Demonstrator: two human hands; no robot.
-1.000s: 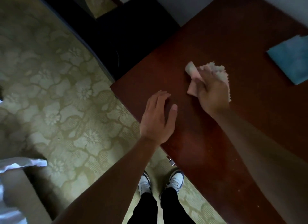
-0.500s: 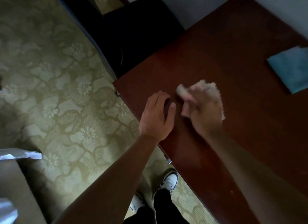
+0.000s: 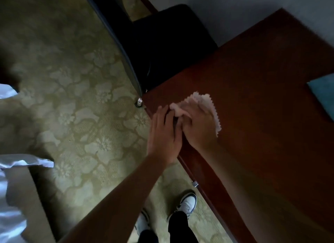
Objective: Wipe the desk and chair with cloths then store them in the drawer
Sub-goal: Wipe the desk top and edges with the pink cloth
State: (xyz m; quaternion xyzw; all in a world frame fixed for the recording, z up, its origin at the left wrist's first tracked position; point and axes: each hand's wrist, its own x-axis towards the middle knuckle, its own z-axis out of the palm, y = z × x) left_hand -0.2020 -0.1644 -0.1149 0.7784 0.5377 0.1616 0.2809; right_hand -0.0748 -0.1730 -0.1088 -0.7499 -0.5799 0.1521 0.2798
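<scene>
The pink cloth (image 3: pixel 202 102) lies bunched on the desk (image 3: pixel 262 116), near its front corner, under the right hand (image 3: pixel 197 127). That hand presses down on it with its fingers curled over the crumpled fabric; the zigzag edge sticks out past the knuckles on the far side. The left hand (image 3: pixel 164 134) lies flat at the very edge of the desk, fingers straight and close together, its fingertips touching the right hand and the near end of the cloth. It holds nothing.

A blue cloth (image 3: pixel 323 96) lies flat on the desk, well apart from the hands, cut off by the right edge of the view. The dark chair (image 3: pixel 171 49) stands beyond the desk corner, with no cloth on it.

Judged from this, the task is in its first part: the desk is being wiped at the front corner, and how much of its top is already done cannot be told from the wood. The chair looks untouched, the blue cloth is not in use, and both cloths are out on the desk. A small metal knob (image 3: pixel 195 184) shows below the desk's front edge, perhaps on a drawer, but no drawer is seen open. Wiping the chair and putting both cloths away are left.
</scene>
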